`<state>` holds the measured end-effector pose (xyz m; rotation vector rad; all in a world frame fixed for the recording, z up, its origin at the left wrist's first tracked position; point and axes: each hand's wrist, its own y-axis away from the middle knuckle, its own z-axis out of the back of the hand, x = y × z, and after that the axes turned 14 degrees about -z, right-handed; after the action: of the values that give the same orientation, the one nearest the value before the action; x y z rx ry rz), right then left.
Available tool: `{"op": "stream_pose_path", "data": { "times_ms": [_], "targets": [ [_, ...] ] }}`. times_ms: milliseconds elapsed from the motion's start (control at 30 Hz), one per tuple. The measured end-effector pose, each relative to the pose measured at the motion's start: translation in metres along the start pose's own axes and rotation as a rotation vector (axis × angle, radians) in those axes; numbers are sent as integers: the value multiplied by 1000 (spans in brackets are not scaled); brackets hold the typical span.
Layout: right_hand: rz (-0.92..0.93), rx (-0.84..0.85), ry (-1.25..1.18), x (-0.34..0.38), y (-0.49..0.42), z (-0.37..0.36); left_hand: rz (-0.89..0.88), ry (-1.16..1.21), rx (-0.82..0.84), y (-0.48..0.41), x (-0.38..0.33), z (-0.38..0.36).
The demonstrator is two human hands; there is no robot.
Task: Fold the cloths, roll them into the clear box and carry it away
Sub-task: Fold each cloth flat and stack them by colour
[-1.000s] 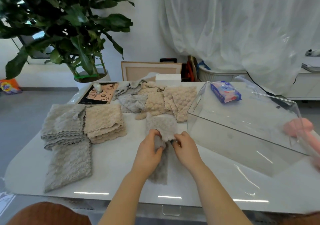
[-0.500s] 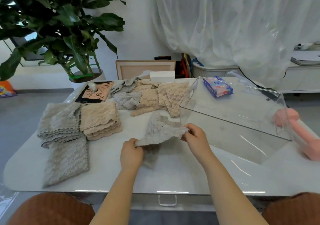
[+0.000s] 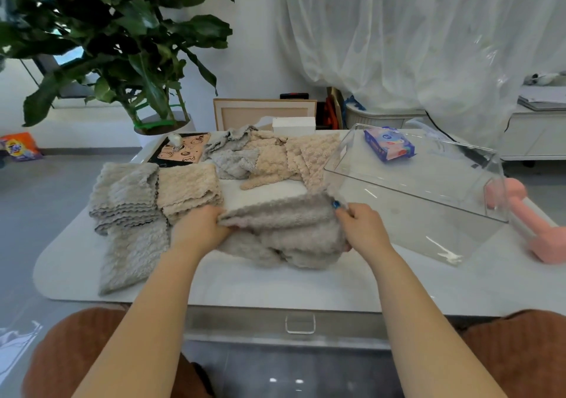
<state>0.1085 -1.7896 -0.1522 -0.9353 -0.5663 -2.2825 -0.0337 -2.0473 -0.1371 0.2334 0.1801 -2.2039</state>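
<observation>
A grey fluffy cloth (image 3: 284, 229) is stretched wide just above the white table (image 3: 275, 284). My left hand (image 3: 199, 229) pinches its left top corner, and my right hand (image 3: 361, 229) pinches its right top corner beside a small blue tag. The lower part of the cloth sags in folds onto the table. To the right lies the clear box (image 3: 422, 189), tipped on its side with its opening facing me. Folded grey cloths (image 3: 125, 195) and folded beige cloths (image 3: 188, 189) are stacked at the left. One flat grey cloth (image 3: 131, 253) lies in front of them.
A heap of loose grey and beige cloths (image 3: 269, 158) lies at the back. A blue tissue pack (image 3: 389, 145) shows through the box. A pink dumbbell (image 3: 530, 223) sits at the right edge. A patterned pad (image 3: 180, 151), white box (image 3: 294, 125) and potted plant (image 3: 122, 45) stand behind.
My hands have moved apart and lifted, spreading the bunched grey cloth out wide. The view has shifted slightly.
</observation>
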Motion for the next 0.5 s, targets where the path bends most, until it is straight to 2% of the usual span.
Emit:
{"op": "stream_pose_path", "data": {
  "times_ms": [67,100,133,200,267,300,333,400,433,500],
  "targets": [
    [-46,27,-1,8,3,1,88,-70,-68,5,3,4],
    [-83,88,-69,12,5,-1,144,-23,-76,5,1,6],
    [-131,183,-201,16,6,-6,197,97,-82,5,1,7],
    [-169,357,-495,26,10,-12,257,503,-181,4,0,8],
    [-60,366,-625,32,13,-13,201,890,-453,12,3,10],
    [-8,338,-661,33,15,-10,127,915,-605,18,4,10],
    [31,304,-686,32,17,-8,38,821,-728,26,5,11],
    [59,240,-708,23,21,-6,-102,559,-836,39,9,4],
    [60,194,-679,17,22,-8,-133,478,-802,42,11,-3],
    [25,117,-510,-4,24,-16,-101,368,-541,47,23,-24]
  ]
}}
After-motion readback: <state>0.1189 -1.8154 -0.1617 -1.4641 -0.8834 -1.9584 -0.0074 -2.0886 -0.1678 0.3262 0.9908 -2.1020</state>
